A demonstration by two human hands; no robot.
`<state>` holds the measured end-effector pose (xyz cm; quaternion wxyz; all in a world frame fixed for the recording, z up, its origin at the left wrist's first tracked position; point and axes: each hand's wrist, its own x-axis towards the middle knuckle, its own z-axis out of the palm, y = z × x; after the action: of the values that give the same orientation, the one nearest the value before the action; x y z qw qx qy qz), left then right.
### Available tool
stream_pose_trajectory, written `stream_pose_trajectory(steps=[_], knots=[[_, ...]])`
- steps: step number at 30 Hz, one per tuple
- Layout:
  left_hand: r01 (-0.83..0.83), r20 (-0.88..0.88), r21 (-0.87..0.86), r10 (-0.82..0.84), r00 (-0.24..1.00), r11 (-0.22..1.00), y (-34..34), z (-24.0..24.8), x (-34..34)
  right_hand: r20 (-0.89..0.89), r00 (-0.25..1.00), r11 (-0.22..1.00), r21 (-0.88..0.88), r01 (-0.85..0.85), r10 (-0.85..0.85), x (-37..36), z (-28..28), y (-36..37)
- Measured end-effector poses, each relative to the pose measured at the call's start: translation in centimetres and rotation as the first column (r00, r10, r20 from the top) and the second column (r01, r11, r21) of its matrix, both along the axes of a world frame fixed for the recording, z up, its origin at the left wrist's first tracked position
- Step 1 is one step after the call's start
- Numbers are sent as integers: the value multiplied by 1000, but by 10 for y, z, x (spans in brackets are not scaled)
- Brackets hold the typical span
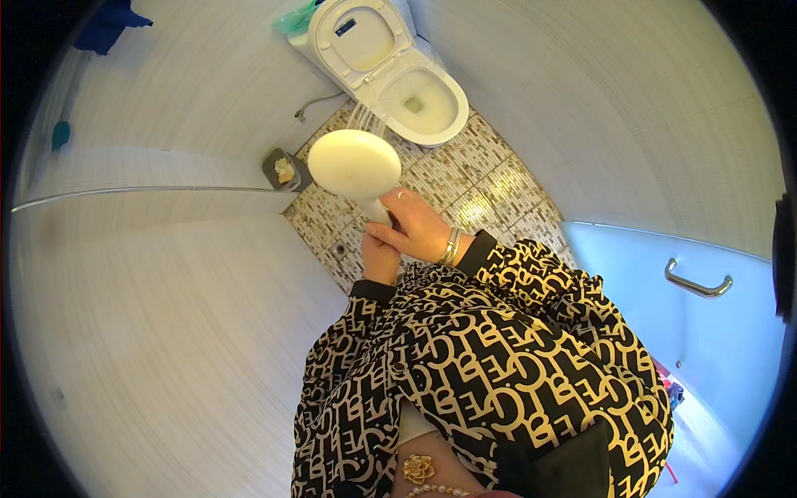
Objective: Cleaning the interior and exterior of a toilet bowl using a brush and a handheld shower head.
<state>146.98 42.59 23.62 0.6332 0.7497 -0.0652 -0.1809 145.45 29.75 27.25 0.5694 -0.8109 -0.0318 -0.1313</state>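
Right hand point(422, 229) clasps a round white plastic showerhead point(354, 164), left hand's point(381, 257) hold unclear, near the white ceramic toilet point(452, 108). Probably light, slippery when wet; grip the handle point(376, 212).

Glare brightens the tiled floor point(508, 189); fisheye corners fall black.

At ten o'clock, a grey bin point(269, 163) held pale crumpled paper point(285, 171); farther out that way, a dark blue cloth point(110, 26) showed against the wall point(207, 83). A thin rail point(149, 190) curved between nine and ten. The floor point(515, 187) was brown-and-cream mosaic, its round drain point(339, 247) at nine. At three stood a bluish door point(614, 257) with a shiny handle point(699, 290); colourful items point(673, 388) showed, partly hidden, at four.
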Motion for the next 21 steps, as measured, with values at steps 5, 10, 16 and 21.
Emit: stream_pose_trajectory(steps=[5,10,16,21], knots=[[-101,-144,-257,65,987,961,40,-20,30,80,996,996,-87,-17,24,2,-30,2],[-120,-175,-250,77,982,961,64,-34,61,-259,964,988,-123,-98,63,-2,-59,-6],[-99,-200,-236,51,978,967,82,-27,133,-364,926,956,-222,-193,102,47,-75,16],[-19,-176,-313,-39,984,950,84,-20,200,-252,937,799,-497,-340,242,120,-87,43]])
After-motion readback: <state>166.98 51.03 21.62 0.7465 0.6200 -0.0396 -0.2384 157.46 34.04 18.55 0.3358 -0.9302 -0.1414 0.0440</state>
